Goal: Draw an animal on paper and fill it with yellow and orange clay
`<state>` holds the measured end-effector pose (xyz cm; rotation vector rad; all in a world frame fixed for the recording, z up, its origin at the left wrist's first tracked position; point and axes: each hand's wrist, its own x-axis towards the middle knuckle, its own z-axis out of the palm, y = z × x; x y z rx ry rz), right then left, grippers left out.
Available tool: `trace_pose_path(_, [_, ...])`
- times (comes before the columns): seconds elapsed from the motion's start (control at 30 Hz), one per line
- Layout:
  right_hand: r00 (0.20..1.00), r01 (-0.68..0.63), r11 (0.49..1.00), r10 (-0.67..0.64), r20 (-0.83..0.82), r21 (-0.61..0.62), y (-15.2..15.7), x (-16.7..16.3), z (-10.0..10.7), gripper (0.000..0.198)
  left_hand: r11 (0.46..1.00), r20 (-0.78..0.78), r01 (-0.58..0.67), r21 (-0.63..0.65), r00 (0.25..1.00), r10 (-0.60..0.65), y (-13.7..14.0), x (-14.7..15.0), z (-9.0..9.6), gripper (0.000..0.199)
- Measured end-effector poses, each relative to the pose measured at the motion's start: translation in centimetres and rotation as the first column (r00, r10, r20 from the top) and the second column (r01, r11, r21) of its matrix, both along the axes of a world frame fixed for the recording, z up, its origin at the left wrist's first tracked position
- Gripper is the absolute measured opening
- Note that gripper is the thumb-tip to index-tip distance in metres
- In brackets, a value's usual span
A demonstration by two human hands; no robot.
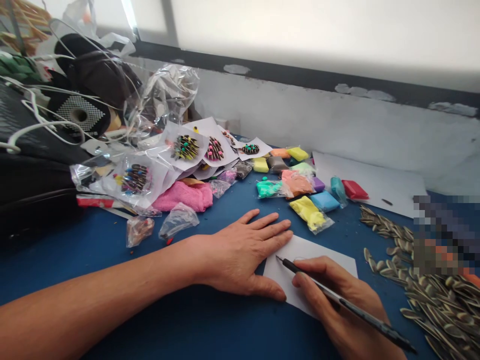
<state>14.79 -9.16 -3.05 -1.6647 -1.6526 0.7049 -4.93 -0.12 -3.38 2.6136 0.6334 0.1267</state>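
Observation:
My left hand (249, 250) lies flat with its fingers spread, thumb and fingertips on the left edge of a white sheet of paper (341, 260). In my right hand (341, 300) is a black pen (360, 310), pinched between thumb and forefinger. The pen's tip points left and is close to the paper, near my left hand; whether it touches cannot be made out. A faint curved line shows on the sheet by my right forefinger. Part of the paper is hidden under both hands.
Packets of coloured clay (307, 212) lie beyond my hands. Sunflower seeds (431, 300) are heaped at right, near a larger white sheet (375, 180). At left are a pink cloth (183, 196), papers with seed-and-clay figures (135, 178), clear plastic bags and a black bag (33, 185).

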Motion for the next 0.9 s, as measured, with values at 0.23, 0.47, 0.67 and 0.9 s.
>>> trace_pose_path(0.23, [0.999,-0.033,0.999,0.032,0.003,0.028,0.1,0.1,-0.1,0.018,0.999,0.004,0.008,-0.033,1.0,-0.008,0.1,0.1,0.2,0.088])
trace_pose_path(0.47, [0.957,-0.221,0.971,0.198,0.212,0.091,0.3,1.2,0.3,0.014,1.0,0.001,0.0,-0.025,1.0,0.0,0.0,0.1,0.2,0.088])
trace_pose_path(0.67, [0.957,-0.221,0.968,0.192,0.218,0.12,0.4,1.4,0.6,0.012,0.999,-0.009,0.001,-0.032,1.0,-0.001,0.0,0.2,0.2,0.09])
trace_pose_path(0.9, [0.93,-0.259,0.964,0.233,0.285,0.058,0.2,1.9,1.4,0.016,1.0,-0.006,0.0,-0.021,1.0,0.0,0.0,0.2,0.2,0.089])
